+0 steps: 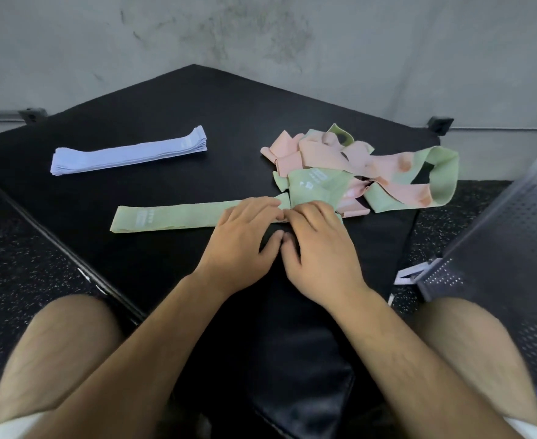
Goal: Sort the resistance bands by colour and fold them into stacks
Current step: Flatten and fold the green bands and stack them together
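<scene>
Grey concrete wall [260, 33] backs a black padded surface [165, 115] that narrows to a corner at the far side. The pink-and-green tangle [371, 172] lies at its right edge, so a tug on one loop could, I judge, drag neighbours off the edge or onto the flattened green band [172, 215]. That band lies nearer the front, its right end touching the tangle. The lavender stack [127, 153] sits well apart at far left, with bare room between for another stack. Left hand [245, 229] and right hand [317, 239] press their fingers on the band's right end, thumbs off it, gripping nothing.
</scene>
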